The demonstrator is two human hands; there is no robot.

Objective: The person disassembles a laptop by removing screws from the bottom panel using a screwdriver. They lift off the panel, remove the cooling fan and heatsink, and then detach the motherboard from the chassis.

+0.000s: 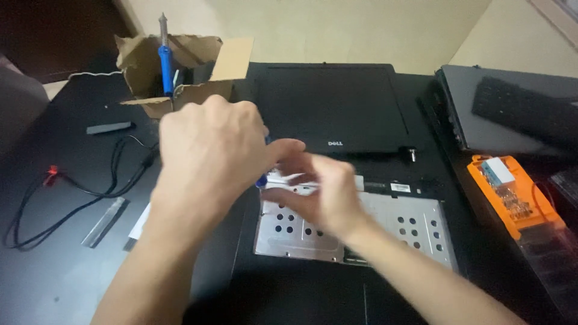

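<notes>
A black laptop (331, 108) lies open flat on the dark table, its keyboard removed so a perforated silver metal plate (415, 225) shows. My left hand (211, 150) hovers over the plate's upper left corner, closed around a blue-handled tool (261, 179), only a bit of which peeks out below the fingers. My right hand (316, 189) is blurred and reaches across the plate toward the left hand; its fingers are near the tool's tip, and whether it holds anything is unclear.
A torn cardboard box (180, 66) holds a blue soldering iron (165, 57) at the back left. Black cables (72, 198), a dark strip (108, 127) and a metal strip (105, 221) lie left. An orange bit case (512, 192) and a detached keyboard (518, 111) sit right.
</notes>
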